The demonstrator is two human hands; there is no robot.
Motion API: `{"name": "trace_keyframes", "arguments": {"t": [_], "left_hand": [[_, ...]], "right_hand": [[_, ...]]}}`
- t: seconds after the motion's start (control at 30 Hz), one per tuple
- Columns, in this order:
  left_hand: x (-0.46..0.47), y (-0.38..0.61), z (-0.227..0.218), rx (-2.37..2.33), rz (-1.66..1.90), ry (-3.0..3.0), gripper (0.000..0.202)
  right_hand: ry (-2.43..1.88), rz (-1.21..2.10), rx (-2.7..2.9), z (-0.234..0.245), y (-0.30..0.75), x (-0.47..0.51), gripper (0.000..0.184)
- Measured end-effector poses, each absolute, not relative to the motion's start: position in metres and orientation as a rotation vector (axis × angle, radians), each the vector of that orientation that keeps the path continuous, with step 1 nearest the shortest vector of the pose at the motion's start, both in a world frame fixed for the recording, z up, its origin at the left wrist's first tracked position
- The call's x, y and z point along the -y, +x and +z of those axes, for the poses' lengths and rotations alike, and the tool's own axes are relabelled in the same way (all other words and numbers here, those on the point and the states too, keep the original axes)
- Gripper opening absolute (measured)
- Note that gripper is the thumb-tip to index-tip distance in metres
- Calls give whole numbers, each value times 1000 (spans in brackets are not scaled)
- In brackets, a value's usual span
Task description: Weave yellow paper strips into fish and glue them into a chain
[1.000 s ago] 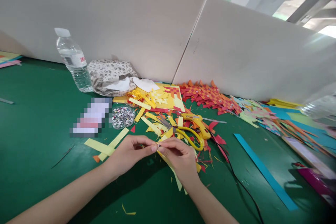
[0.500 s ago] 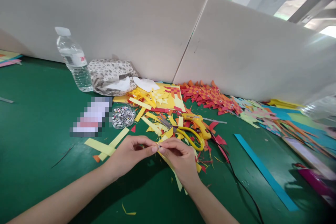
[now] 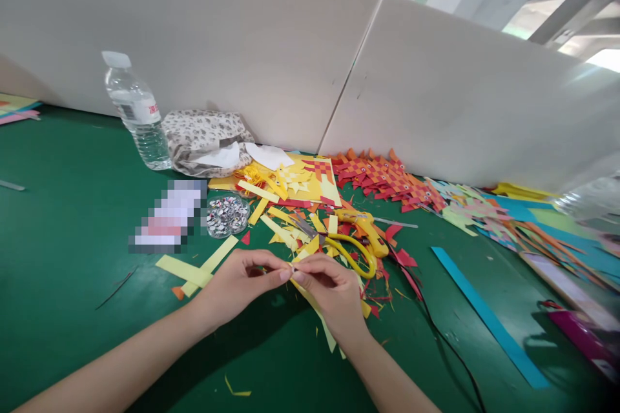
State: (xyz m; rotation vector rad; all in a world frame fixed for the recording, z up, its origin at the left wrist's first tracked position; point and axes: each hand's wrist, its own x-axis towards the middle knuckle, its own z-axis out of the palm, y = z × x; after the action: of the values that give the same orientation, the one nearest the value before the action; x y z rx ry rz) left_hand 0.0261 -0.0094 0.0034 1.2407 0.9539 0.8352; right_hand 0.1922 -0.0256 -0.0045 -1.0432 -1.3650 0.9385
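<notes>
Basically nothing's moved this past second: my left hand and right hand are still pinching a tiny whitish piece together over the smooth green tabletop, so I'd guess this fiddly bit's unfinished.

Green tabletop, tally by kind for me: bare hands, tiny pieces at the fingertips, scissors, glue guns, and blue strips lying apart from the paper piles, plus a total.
Hands: 2, left hand and right hand
Tiny piece: 1, too small to identify
Scissors: 1 pair
Glue gun: 1
Blue strip: 1
Total: 6
</notes>
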Motion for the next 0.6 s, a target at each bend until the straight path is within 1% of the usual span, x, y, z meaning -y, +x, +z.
{"name": "trace_keyframes", "arguments": {"t": [0.27, 0.6], "left_hand": [[9, 26, 1, -948, 827, 1260, 13], [9, 26, 2, -937, 826, 1262, 13]], "right_hand": [[-1054, 915, 1393, -4, 193, 26, 8], [-1043, 961, 1364, -4, 193, 27, 11]]}}
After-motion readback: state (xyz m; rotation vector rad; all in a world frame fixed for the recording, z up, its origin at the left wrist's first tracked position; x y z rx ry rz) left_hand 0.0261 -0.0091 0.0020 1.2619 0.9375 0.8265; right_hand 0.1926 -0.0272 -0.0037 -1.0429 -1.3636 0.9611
